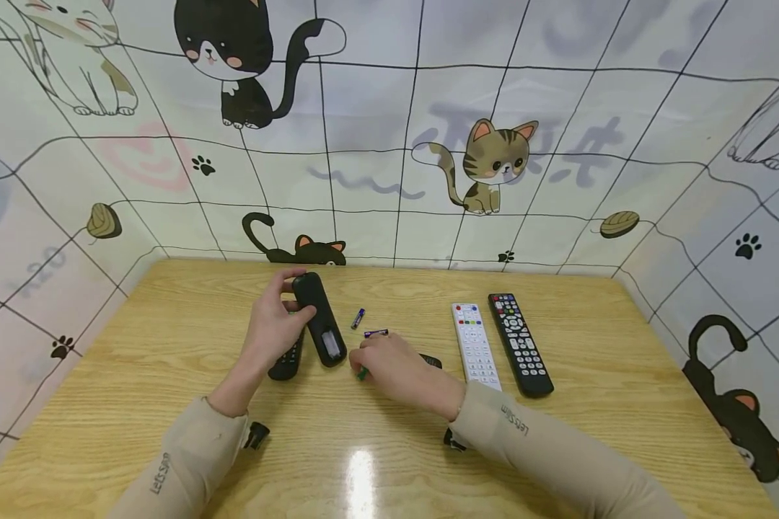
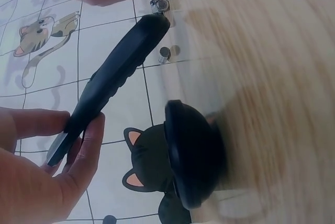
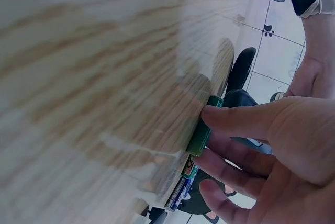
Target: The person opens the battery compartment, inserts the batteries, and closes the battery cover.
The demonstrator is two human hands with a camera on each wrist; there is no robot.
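Observation:
My left hand (image 1: 275,321) holds a black remote control (image 1: 314,306) by its upper part, thumb on one side and fingers on the other. The remote is tilted above the table, its back facing up, and a pale recess shows near its lower end. My right hand (image 1: 389,367) pinches a green battery (image 3: 205,130) between thumb and fingers, low at the tabletop. Beyond that hand lie two blue batteries, one angled (image 1: 358,318) and one sideways (image 1: 376,332). Another green battery (image 3: 188,166) shows behind the pinched one. Partly under my left hand lies a second black remote (image 1: 287,360).
On the right, a white remote (image 1: 475,346) and a long black remote (image 1: 521,344) lie side by side. The end of another dark remote (image 1: 431,360) sticks out from behind my right hand. Cat-patterned walls (image 1: 376,173) border the wooden table (image 1: 591,447).

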